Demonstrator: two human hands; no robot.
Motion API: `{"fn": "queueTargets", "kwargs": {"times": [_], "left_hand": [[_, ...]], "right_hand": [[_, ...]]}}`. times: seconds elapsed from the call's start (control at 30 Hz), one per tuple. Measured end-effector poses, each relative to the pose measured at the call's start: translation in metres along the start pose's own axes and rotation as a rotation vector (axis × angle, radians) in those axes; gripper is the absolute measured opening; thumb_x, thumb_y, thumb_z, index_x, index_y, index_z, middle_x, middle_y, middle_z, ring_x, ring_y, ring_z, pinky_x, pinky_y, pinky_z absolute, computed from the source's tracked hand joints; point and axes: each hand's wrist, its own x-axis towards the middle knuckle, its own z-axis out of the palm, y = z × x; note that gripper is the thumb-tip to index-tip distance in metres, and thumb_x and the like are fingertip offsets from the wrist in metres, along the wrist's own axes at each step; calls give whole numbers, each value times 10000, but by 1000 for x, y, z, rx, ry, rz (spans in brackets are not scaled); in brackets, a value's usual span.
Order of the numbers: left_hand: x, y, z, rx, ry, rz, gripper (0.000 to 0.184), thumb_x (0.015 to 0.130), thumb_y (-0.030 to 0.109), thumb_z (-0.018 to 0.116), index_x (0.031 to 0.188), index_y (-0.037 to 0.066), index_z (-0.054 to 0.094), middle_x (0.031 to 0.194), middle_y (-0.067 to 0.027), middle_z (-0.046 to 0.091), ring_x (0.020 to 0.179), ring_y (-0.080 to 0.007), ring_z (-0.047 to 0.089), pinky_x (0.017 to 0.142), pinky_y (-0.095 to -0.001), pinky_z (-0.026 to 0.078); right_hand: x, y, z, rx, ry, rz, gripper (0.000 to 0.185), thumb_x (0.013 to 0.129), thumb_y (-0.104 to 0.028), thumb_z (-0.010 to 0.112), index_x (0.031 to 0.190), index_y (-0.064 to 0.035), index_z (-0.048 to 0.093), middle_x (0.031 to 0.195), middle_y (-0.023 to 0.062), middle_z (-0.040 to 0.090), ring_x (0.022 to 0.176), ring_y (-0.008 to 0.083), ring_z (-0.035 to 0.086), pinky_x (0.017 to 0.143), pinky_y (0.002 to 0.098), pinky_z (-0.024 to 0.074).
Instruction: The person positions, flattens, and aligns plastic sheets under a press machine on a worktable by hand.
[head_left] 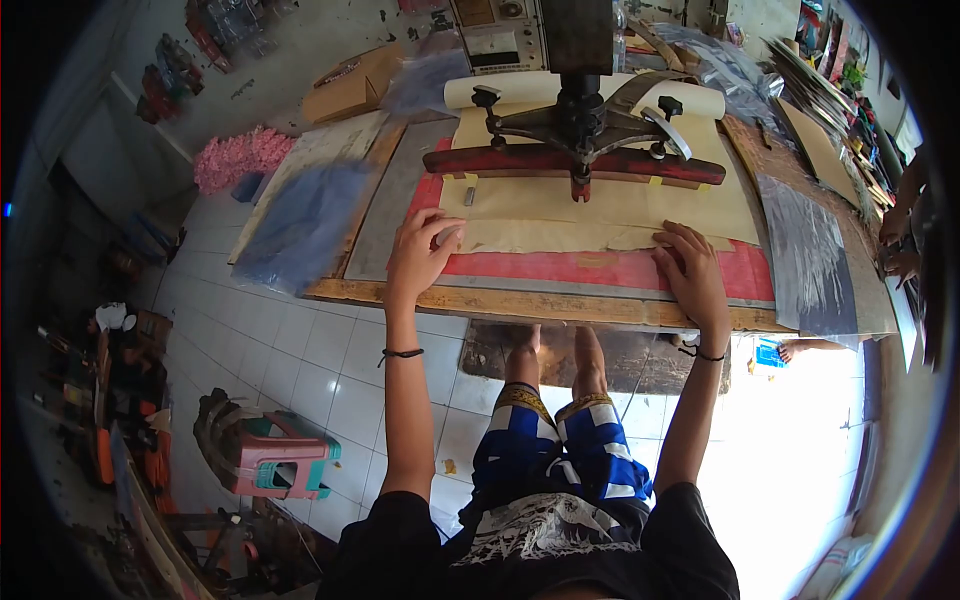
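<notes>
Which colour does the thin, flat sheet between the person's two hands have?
The thin, flat sheet is plain pale yellow-tan, best seen in the head view.

Red bar [530, 160] blocks above sheet [570, 225]; room in front.

no readable text; details on control panel [499, 45], shirt print [545, 528] too unclear.

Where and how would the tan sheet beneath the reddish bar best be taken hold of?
The tan sheet is probably best pinched at both ends of its near edge, from the person's side. It lies broadly flat, that edge exposed over the red sheet, while the reddish bar crosses its farther part. The left hand and right hand rest near those ends.
</notes>
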Motion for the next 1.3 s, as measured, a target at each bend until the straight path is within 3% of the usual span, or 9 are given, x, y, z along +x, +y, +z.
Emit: {"fn": "queueTargets", "kwargs": {"times": [0.6, 0.7, 1.3], "left_hand": [[-2, -1, 1, -17, -7, -16, 212, 956, 183, 710, 1143, 108, 776, 1172, -135, 664, 1066, -308, 650, 890, -389, 528], [-3, 0, 0, -28, -16, -34, 211, 956, 179, 709, 1143, 107, 776, 1172, -136, 665, 1066, -308, 649, 887, -387, 529], [-4, -3, 2, -34, -4, -25, 210, 962, 172, 699, 1145, 100, 772, 1182, -131, 665, 1028, -292, 660, 837, -376, 541]], "right_hand": [[0, -1, 0, 28, -6, 35, 266, 964, -203, 680, 1175, -48, 728, 1343, 145, 666, 1304, 355, 560, 1106, 456, 430], [0, -3, 0, -1, 5, 20, 259, 970, -180, 676, 1170, -20, 719, 1338, 169, 665, 1273, 361, 592, 1076, 432, 466], [0, 0, 0, 15, 4, 15, 270, 962, -204, 680, 1176, -47, 731, 1344, 148, 666, 1307, 354, 560, 1109, 460, 428]]}}
